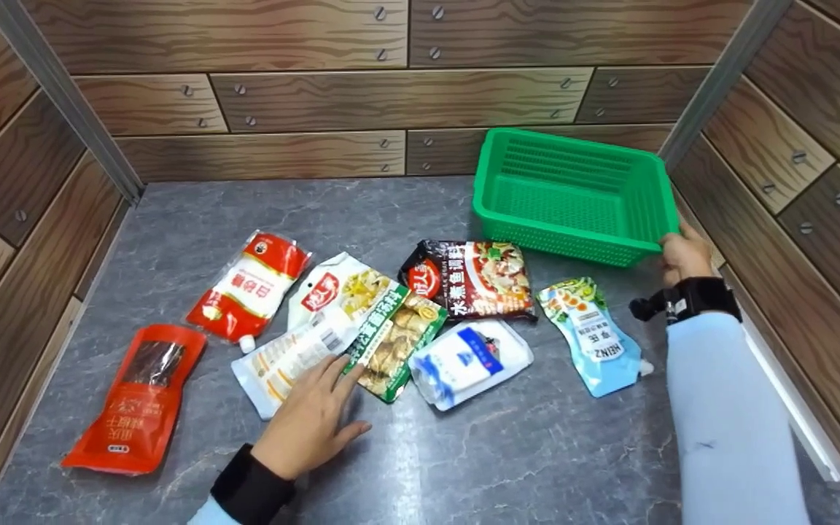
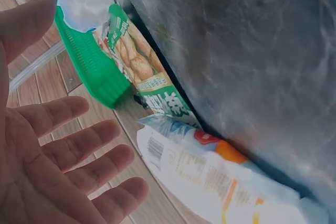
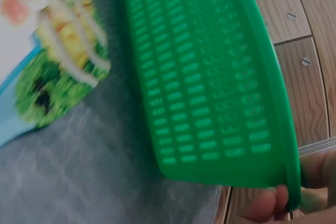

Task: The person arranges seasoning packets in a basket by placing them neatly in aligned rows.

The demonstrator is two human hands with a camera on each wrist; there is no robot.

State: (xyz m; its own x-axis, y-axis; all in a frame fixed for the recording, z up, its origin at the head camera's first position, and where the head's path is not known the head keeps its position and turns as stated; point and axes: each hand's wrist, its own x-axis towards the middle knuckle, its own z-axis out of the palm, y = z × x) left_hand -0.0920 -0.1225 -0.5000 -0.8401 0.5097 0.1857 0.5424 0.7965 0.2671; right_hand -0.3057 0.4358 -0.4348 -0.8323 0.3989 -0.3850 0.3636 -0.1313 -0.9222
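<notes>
Partly, left hand [image 1: 310, 423] hides orange-striped pouch [image 1: 289, 355].

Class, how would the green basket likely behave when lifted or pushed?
The green basket is probably light for its size: its walls are perforated. It seems fairly stiff, its rim unbent where the right hand grips it. Its broad, flat floor suggests sliding, not rolling.

Green basket [image 3: 210, 85] and blue pouch [image 3: 52, 48] only partly inside the right wrist view
</notes>
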